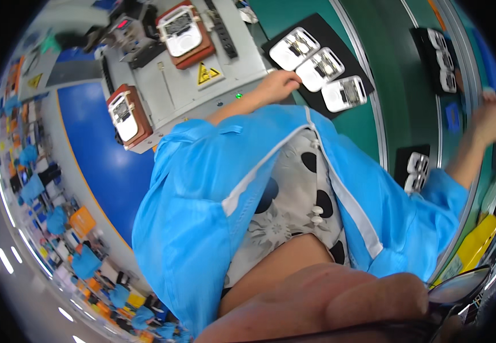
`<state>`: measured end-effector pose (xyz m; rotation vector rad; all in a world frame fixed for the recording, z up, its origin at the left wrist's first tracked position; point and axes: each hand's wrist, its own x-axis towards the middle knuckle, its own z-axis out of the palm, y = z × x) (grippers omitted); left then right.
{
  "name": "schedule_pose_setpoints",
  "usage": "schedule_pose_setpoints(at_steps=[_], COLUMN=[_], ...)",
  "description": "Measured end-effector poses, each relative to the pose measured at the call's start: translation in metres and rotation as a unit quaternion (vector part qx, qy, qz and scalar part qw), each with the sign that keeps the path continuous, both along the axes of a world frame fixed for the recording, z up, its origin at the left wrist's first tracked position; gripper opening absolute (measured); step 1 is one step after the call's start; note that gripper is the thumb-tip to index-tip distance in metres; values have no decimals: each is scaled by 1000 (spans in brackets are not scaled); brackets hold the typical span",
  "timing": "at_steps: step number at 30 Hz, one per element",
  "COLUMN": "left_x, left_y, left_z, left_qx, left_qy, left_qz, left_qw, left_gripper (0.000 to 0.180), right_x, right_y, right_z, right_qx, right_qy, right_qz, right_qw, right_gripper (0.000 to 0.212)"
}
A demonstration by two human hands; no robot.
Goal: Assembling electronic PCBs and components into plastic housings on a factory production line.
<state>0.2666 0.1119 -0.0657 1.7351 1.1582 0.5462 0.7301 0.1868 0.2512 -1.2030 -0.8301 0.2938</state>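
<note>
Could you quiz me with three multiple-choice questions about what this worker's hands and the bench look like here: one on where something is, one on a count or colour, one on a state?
1. Where does the left hand rest?
A. at the edge of the black tray
B. on the blue floor
C. on the yellow warning sticker

2. How many white parts lie on that tray?
A. one
B. three
C. six

3. How is the right hand?
A. resting on the grey machine
B. tucked in a pocket
C. stretched out to the far side over the green belt

Answers: 1 A, its fingers touch the tray's near edge; 2 B, three lie in a row; 3 C, the arm stretches far sideways.
</note>
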Motion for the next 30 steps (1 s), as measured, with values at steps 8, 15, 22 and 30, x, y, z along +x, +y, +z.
schedule_pose_setpoints(at_steps=[8, 15, 22, 30], left_x=[10, 12, 45, 25], left_y=[0, -2, 32, 51], left_z=[-9, -21, -22, -17], left_qx=[-87, -86, -64, 54], left_qy=[25, 10, 14, -19], left_qz=[-18, 9, 53, 84], left_qw=[996, 996, 996, 995], left_gripper=[24, 25, 37, 81], right_x=[-56, -75, -146, -190], right_y=[-63, -63, 1, -10], right_z=[-296, -364, -376, -277], right_qx=[-508, -406, -472, -341], right_qy=[-444, -390, -365, -298], right_qz=[141, 157, 247, 384], right_qw=[724, 812, 763, 805], right_gripper=[43, 39, 30, 22])
